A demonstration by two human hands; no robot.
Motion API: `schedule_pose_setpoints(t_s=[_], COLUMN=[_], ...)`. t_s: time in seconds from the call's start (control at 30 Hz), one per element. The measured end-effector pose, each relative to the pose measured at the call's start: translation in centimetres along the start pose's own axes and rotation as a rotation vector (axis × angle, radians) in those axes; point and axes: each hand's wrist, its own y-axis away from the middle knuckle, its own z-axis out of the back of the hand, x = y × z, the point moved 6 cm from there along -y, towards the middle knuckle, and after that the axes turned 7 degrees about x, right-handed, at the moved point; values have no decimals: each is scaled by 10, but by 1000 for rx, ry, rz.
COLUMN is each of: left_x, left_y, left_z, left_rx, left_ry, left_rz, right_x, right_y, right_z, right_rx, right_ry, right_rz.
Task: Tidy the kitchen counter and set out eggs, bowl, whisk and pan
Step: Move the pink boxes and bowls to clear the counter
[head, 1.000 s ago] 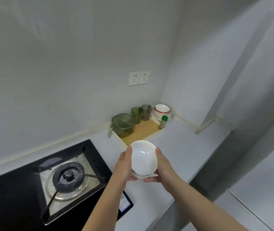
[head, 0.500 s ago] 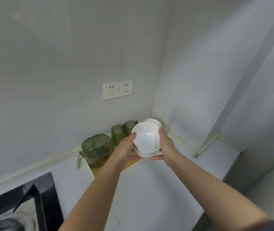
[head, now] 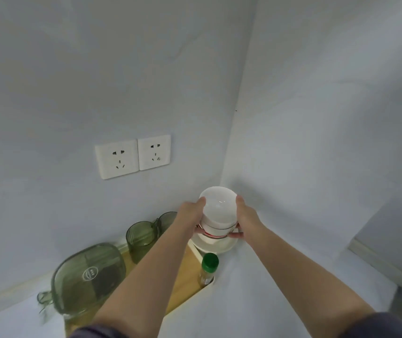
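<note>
A stack of white bowls (head: 219, 208) sits between my two hands in the far corner of the counter. My left hand (head: 190, 215) grips its left side and my right hand (head: 245, 217) grips its right side. Under the stack is a red-rimmed bowl (head: 215, 236) resting on a white plate (head: 221, 246); I cannot tell whether the white bowls touch it. No eggs, whisk or pan are in view.
A wooden tray (head: 185, 279) holds a green lidded pitcher (head: 86, 274) and two green cups (head: 141, 237). A green-capped bottle (head: 209, 267) stands by the tray's right end. Two wall sockets (head: 132, 156) are above. Walls close the corner behind and to the right.
Both hands carried the white bowls from above the counter near the stove to the far corner, over the red-rimmed bowl. The view swung right and the stove left the frame.
</note>
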Motion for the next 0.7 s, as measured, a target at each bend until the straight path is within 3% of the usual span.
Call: schedule_pose_setpoints(t_s=[0.53,0.7], left_x=[11,15], left_y=[-86,-96], left_z=[-7,-10], left_rx=[-116,-141], left_ry=[-278,-427], left_rz=[84,28], right_x=[-18,-26], right_y=[-98,-110], right_z=[2,4], right_rx=[-6,-30], right_ry=[157,224], right_rz=[-5,34])
